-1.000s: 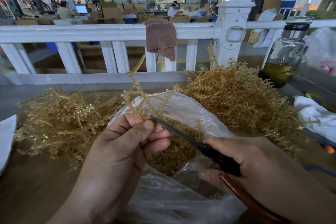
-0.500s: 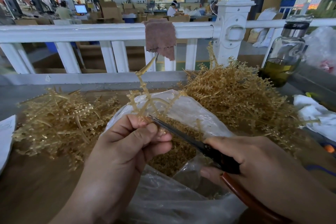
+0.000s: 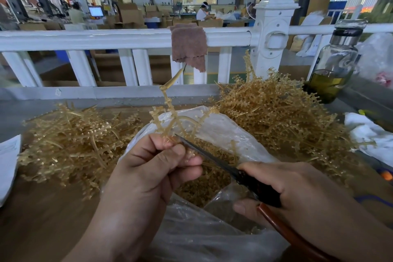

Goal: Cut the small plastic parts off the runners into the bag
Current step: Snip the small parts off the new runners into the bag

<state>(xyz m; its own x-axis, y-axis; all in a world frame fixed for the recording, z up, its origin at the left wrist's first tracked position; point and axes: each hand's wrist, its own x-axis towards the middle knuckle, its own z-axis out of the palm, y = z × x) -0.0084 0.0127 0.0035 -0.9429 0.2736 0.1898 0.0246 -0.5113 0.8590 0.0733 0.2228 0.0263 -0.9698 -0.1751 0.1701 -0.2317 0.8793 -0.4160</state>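
Left hand (image 3: 148, 172) pinching runner (image 3: 170, 117), above bag (image 3: 223, 132)

A person's left hand (image 3: 148, 174), coming in from the lower left with its back toward the camera, pinches a plastic runner (image 3: 170, 106) between thumb and curled fingers (image 3: 170, 155), while the right hand (image 3: 302, 195), reaching in from the lower right, grips the handles of scissors (image 3: 212, 156) pointed at it.
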